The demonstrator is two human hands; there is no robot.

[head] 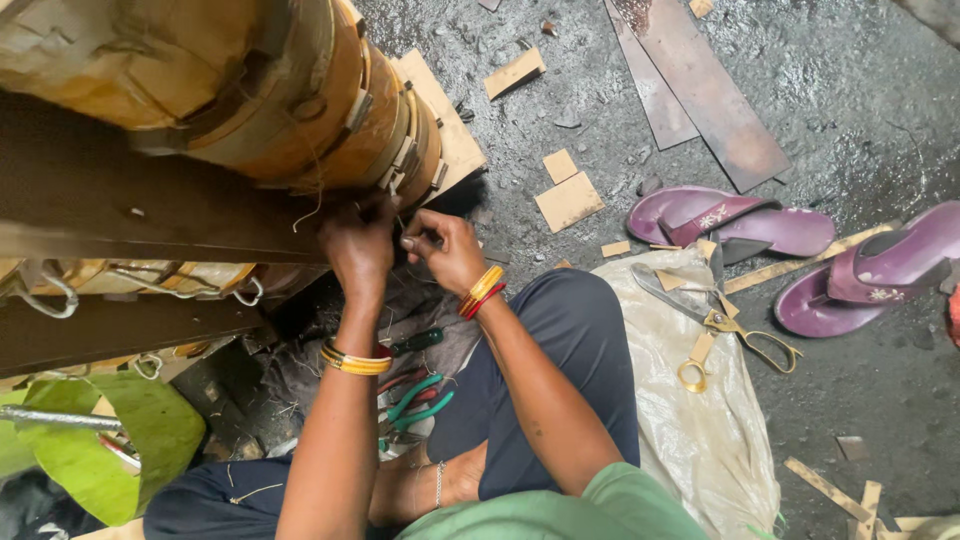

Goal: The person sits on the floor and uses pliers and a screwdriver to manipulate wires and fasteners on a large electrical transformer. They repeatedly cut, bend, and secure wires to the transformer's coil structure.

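Hands meet at the lower end of the large paper-wrapped coil (300, 100): the left hand (358, 245) is closed, fingers pressed to the coil's edge, and the right hand (445, 250) pinches something too small to tell just beside it. Dark steel beam (150, 215) crowds the left hand's side. Green-handled pliers (415, 400) lie under the forearms. Brass-handled scissors (715, 320) rest on a pale sack (690, 420), purple sandals (800, 250) beyond; open floor (860, 80) lies past the sack's far edge.

Green short-sleeved top (560, 510), dark navy trousers (560, 350), yellow and red bangles (482, 290) on both wrists, thin anklet (438, 484)
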